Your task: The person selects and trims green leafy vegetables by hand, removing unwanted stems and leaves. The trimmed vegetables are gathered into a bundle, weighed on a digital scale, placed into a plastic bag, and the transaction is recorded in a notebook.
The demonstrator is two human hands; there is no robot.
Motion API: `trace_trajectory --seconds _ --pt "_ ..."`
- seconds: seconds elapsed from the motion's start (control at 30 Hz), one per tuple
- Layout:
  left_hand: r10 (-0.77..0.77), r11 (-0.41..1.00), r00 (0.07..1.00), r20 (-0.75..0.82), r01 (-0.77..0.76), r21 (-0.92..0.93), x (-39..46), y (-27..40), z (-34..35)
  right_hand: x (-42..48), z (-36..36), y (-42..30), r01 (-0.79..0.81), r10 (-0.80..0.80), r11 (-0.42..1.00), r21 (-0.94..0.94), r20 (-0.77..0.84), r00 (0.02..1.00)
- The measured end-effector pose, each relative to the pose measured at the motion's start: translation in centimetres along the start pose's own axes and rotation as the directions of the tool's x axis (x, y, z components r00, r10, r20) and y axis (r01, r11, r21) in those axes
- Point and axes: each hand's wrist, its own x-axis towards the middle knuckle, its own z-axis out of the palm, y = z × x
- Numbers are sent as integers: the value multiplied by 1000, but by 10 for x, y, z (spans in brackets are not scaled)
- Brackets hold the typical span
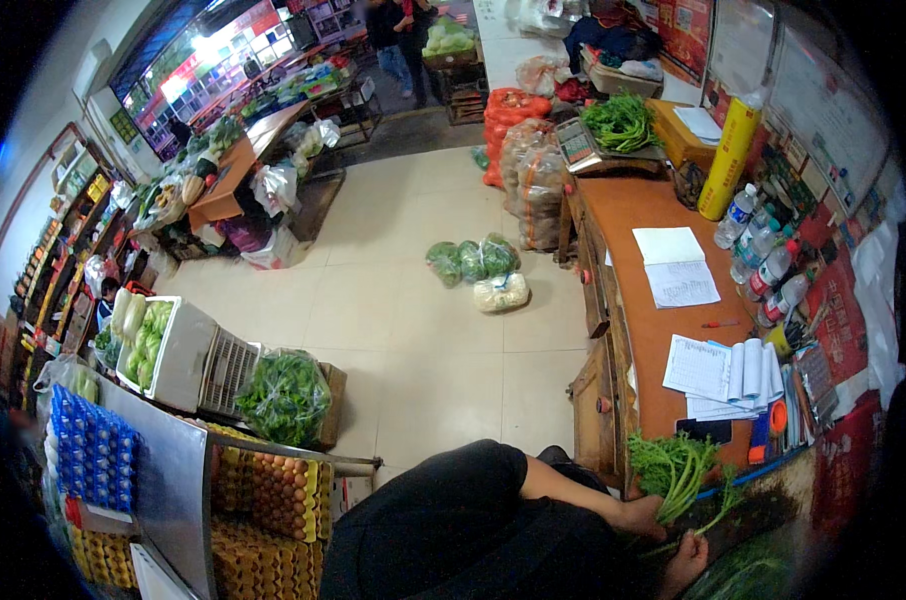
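At the lower right, my left hand (642, 517) grips a bunch of feathery leafy greens (678, 476) by its pale stems. The leaves fan out over the near end of the wooden desk (610, 247). Just below, my right hand (689, 559) pinches a single green stalk (715, 516) between thumb and fingers, its leafy tip pointing up and away. Dark ground and a plastic-covered mass of greens (753, 570) lie under and beside the right hand, partly in shadow. A dark phone-like slab (704, 430) rests on the desk close to the bunch.
The desk bears papers (712, 371), an open notebook (674, 266), bottles (772, 270), and a scale (577, 142) beside more greens (619, 124). Bagged vegetables (471, 262) sit on the tiled floor. Egg trays (280, 495), a foam box (186, 352) and bagged greens (284, 397) stand left. People (400, 45) stand far back.
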Motion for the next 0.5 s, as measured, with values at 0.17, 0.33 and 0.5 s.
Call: trace_trajectory --seconds 0.17,0.33,0.5 --pt "14 1000 998 66 -15 20 -4 7 -5 -9 3 -13 -23 20 984 179 19 1000" --pt "-15 999 991 130 20 -40 -8 23 -7 -4 3 -12 -193 189 963 189 43 981" --pt "99 994 982 161 -91 -53 -12 33 -10 5 0 18 -120 106 983 141 106 989"
